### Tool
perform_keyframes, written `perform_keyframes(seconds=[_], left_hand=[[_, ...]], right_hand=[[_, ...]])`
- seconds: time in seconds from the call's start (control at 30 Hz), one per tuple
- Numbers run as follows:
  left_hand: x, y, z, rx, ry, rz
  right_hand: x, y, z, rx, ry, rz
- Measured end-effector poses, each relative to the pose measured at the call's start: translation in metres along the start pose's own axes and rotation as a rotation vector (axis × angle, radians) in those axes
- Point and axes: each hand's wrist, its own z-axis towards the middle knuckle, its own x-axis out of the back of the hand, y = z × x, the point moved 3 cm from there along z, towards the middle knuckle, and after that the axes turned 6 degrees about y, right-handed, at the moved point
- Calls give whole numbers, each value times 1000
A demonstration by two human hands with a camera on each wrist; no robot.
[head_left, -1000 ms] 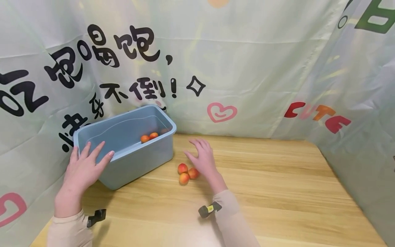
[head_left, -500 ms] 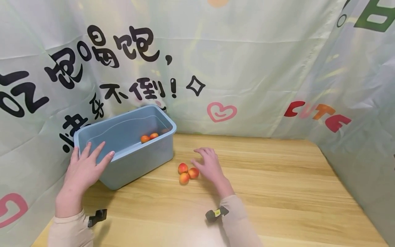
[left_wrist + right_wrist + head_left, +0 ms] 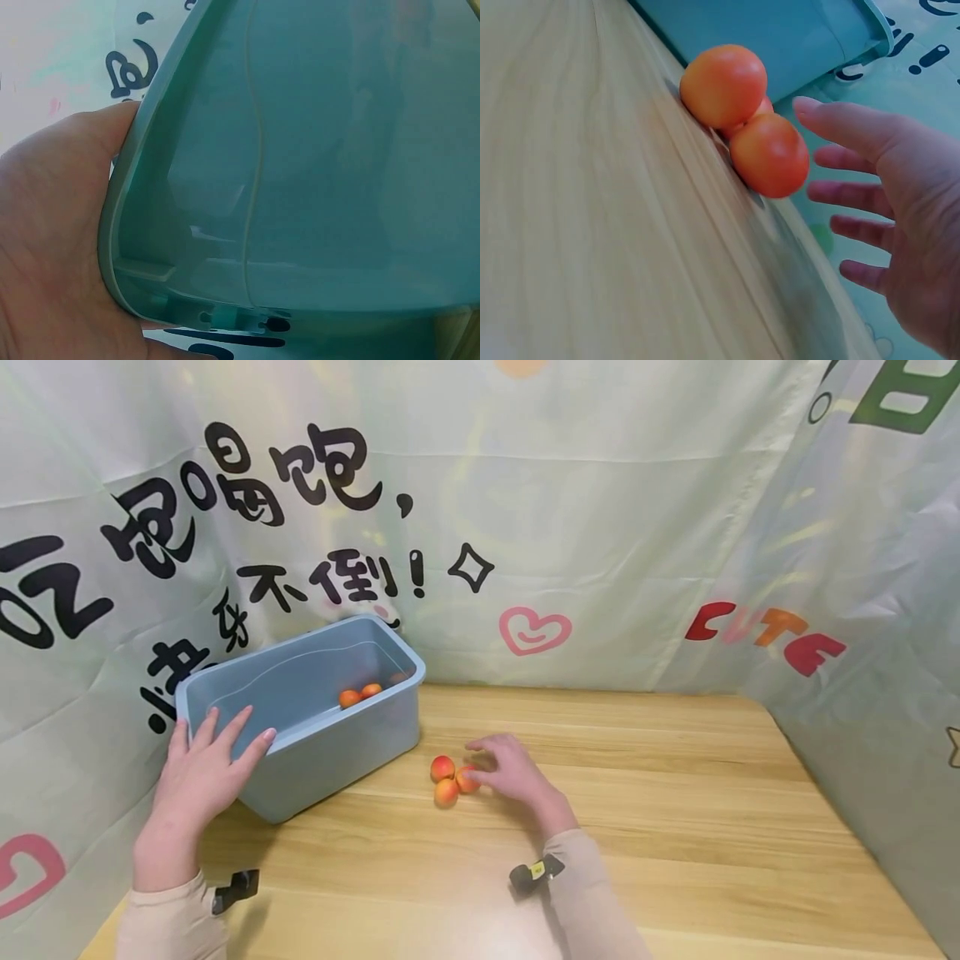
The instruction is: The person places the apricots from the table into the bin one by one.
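Three small orange-red fruits (image 3: 446,792) lie clustered on the wooden table (image 3: 675,827), just right of a blue plastic bin (image 3: 315,756). My right hand (image 3: 504,767) hovers low beside them with fingers spread, holding nothing. In the right wrist view its fingertips (image 3: 810,106) are close to the nearest fruit (image 3: 770,155); contact is unclear. My left hand (image 3: 204,764) rests with straight fingers on the bin's near left corner. In the left wrist view the palm (image 3: 52,247) lies against the bin's rim (image 3: 124,225). Two more fruits (image 3: 348,698) lie inside the bin.
Printed fabric sheets (image 3: 600,527) wall in the table at the back, left and right. The bin stands against the back left corner. Bare tabletop stretches to the right and front of the fruits.
My right hand has come down and drawn back toward the three fruits, its fingers now at the rightmost one. Left hand and bin have not moved.
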Motion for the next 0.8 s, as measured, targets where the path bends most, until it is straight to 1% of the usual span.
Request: perform_keyframes(seconds=[0.13, 0.47, 0.6, 0.8], left_hand=[[1, 0, 0, 3, -1, 5], [0, 1, -1, 16, -13, -7], [0, 1, -1, 16, -13, -8], [-1, 0, -1, 13, -8, -4]], right_hand=[[1, 4, -3, 22, -60, -5], [0, 2, -3, 53, -127, -63], [-2, 1, -3, 43, -142, -72], [-3, 0, -3, 47, -141, -81]])
